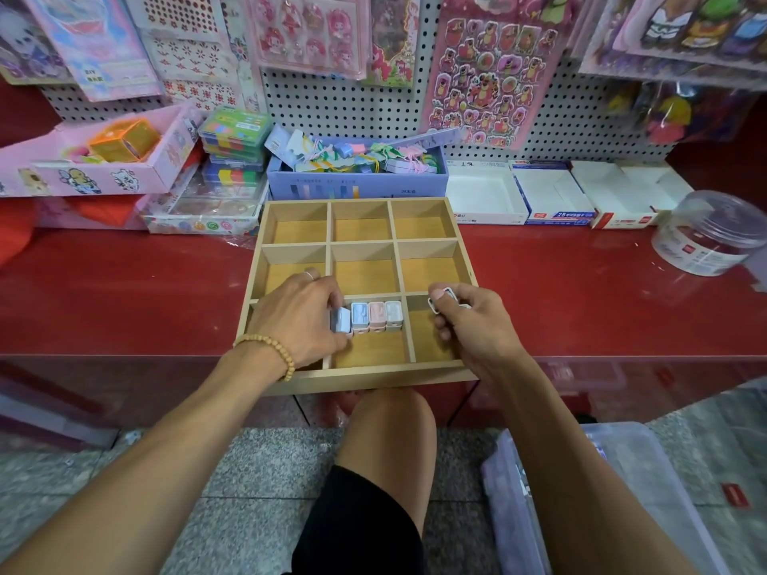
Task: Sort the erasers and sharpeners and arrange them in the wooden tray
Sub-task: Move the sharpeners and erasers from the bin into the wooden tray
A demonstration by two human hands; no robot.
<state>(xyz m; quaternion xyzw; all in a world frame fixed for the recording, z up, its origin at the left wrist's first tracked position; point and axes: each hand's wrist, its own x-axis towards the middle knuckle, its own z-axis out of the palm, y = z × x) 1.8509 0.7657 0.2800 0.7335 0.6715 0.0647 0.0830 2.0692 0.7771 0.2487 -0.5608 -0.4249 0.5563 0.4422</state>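
A wooden tray [360, 244] with nine compartments lies on the red counter, its front edge over the counter's lip. In the front middle compartment stand three small pastel sharpeners in a row: blue-white [359, 315], pink [377, 315] and grey-white [394, 314]. My left hand [299, 319] pinches a blue sharpener [340, 320] at the left end of that row. My right hand [473, 321] hovers over the front right compartment and grips several white-edged sharpeners [444, 298], mostly hidden in its fingers.
A lilac box [357, 180] of more pastel pieces sits behind the tray. White open boxes [552, 193] stand at the back right, a clear plastic jar [709, 232] at far right, pink boxes [95, 159] at left. A clear bin [602, 491] is on the floor.
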